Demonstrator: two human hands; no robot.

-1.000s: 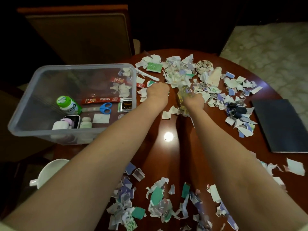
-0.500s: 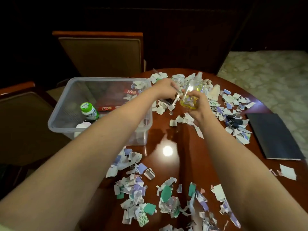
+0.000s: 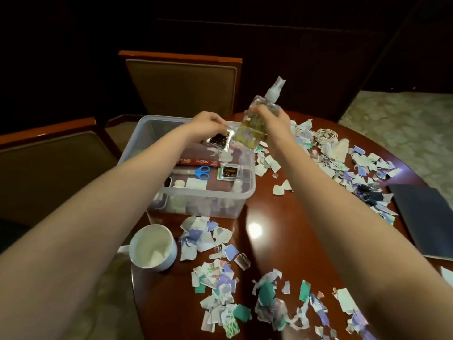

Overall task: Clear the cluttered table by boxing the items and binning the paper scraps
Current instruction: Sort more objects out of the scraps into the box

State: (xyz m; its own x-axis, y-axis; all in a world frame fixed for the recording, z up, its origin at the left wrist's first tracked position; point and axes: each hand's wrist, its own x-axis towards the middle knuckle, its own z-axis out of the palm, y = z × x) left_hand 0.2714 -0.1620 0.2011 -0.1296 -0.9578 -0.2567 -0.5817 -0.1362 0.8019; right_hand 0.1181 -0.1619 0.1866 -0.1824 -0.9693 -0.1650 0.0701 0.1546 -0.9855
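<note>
My right hand (image 3: pixel 272 121) grips a clear spray bottle (image 3: pixel 255 123) of yellow liquid with a white nozzle, held up over the box's far right corner. My left hand (image 3: pixel 207 123) pinches a small silver sachet (image 3: pixel 219 141) with a dark centre above the clear plastic box (image 3: pixel 240 204). Inside the box lie blue scissors (image 3: pixel 203 172), a red stick packet (image 3: pixel 199 162), another sachet (image 3: pixel 229 173) and small white items. Torn paper scraps (image 3: pixel 220 273) cover the round wooden table (image 3: pixel 264 241) in front and on the right.
A white mug (image 3: pixel 153 246) stands at the table's left edge near the box. A dark notebook (image 3: pixel 426 217) lies at the right. A coil of rubber bands (image 3: pixel 326 136) and a pale item sit at the far right. Two chairs (image 3: pixel 181 87) stand behind and to the left.
Both hands have lifted from the scrap pile and moved left and up over the box, the right carrying the spray bottle, the left the sachet. The view has also shifted, bringing the mug into sight.
</note>
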